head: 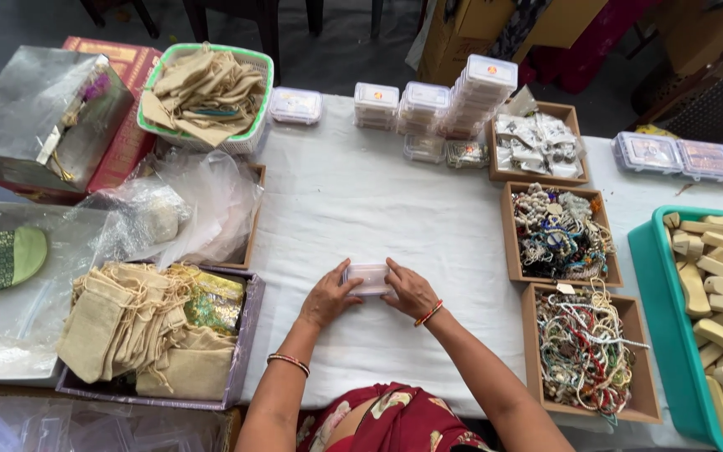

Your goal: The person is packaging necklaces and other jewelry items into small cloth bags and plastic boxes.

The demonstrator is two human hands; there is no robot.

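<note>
White tablecloth (361, 209); left hand (326, 297), right hand (412, 289) clasp small clear box (368, 279).

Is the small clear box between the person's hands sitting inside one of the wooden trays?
No, the small clear box rests on the white cloth, left of the wooden trays.

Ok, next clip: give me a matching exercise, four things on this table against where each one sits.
Things:
1. small clear box
2. green basket of cloth pouches
3. teal tray of wooden pieces
4. stacks of clear lidded boxes

Places:
A. far edge of the white cloth, middle
B. right edge of the table
C. between the left hand and the right hand
D. far left, beside a red box

Pairs: 1-C, 2-D, 3-B, 4-A
</note>
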